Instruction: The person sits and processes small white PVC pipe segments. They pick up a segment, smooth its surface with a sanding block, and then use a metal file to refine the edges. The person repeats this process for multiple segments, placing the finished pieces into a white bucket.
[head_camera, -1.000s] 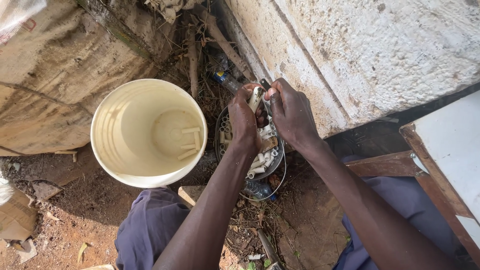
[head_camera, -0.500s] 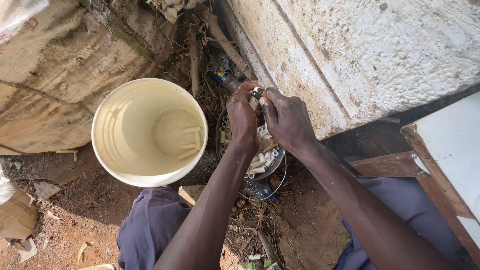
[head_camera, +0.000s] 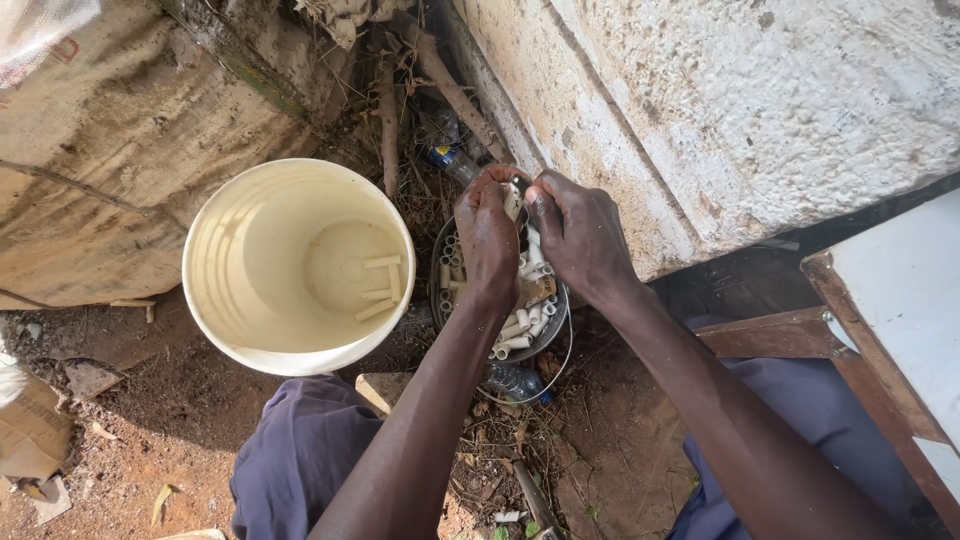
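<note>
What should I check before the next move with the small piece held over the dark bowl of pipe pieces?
1. Both hands on the piece: ok. The left hand and right hand meet on a small pale piece above the bowl.
2. Grip firm: cannot tell; the fingers hide most of the piece.
3. Bowl below the hands: ok, so a dropped piece would likely land in it.
4. Bucket upright and open: ok; a few pale pipe pieces lie on its bottom.
5. Bucket close to the bowl: ok, it stands just beside it.
6. Ground around the bowl: not ok; sticks, a bottle and litter lie there.
</note>
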